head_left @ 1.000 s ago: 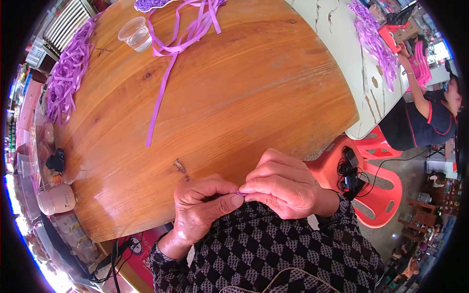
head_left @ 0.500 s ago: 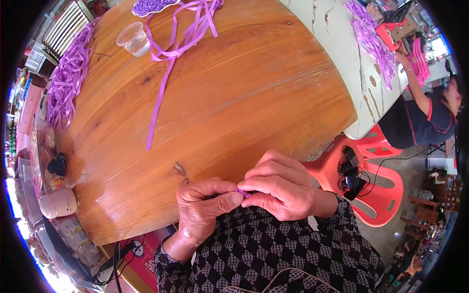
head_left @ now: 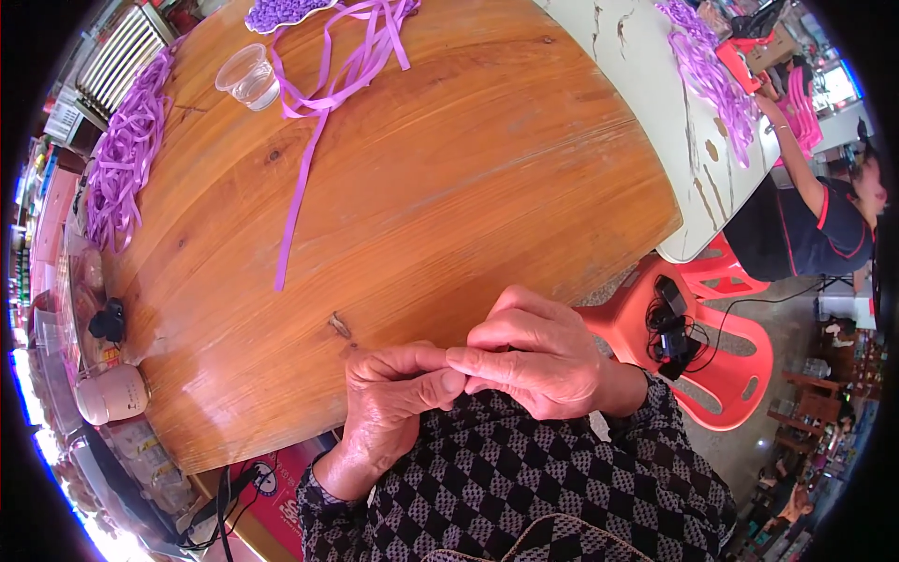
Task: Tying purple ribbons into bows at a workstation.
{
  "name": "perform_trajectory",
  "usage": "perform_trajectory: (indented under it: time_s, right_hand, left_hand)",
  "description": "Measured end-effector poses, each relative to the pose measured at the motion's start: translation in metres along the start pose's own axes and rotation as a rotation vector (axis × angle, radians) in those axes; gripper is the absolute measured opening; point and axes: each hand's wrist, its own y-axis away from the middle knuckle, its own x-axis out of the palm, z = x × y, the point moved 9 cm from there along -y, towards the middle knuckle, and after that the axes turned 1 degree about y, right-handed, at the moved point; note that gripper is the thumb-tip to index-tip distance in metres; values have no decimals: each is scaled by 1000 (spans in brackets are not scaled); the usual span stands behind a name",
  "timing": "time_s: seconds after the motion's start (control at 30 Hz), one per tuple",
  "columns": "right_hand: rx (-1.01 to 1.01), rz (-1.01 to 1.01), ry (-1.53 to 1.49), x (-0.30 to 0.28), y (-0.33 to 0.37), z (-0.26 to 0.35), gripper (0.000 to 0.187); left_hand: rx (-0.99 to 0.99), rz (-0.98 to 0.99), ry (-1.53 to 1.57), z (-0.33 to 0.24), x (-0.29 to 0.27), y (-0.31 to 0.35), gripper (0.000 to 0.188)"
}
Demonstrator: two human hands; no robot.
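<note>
Close to my body, just off the table's near edge, both hands meet fingertip to fingertip. My left hand pinches with thumb and forefinger. My right hand is closed too, its thumb and fingertips pressed against the left ones. Between them is a small folded piece of purple ribbon, now covered by the fingers. On the wooden table ahead lies a loose tangle of purple ribbon, one long tail reaching toward me. Beside it stands a clear plastic cup with a little clear liquid.
A white dish of small purple pieces sits at the far edge. Purple ribbon heaps lie at left and on the white marbled table. A pink jar stands left. A red stool holds cables; a co-worker is at far right.
The purple piece visible between my fingertips is now hidden, as my right fingers have closed over it. The view has shifted slightly.
</note>
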Motion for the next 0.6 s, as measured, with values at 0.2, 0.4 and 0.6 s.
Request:
perform_trajectory:
  time_s: [0.2, 0.4, 0.6]
  right_hand:
    - [28, -26, -61, -3, 1, -5, 33]
    - [48, -9, -77, -3, 0, -3, 25]
    - [57, 18, -100, -2, -1, -1, 25]
  left_hand:
    - [47, 55, -150, -6, 5, 7, 10]
    - [37, 38, -159, -7, 3, 9, 9]
    - [58, -49, -154, -14, -4, 8, 14]
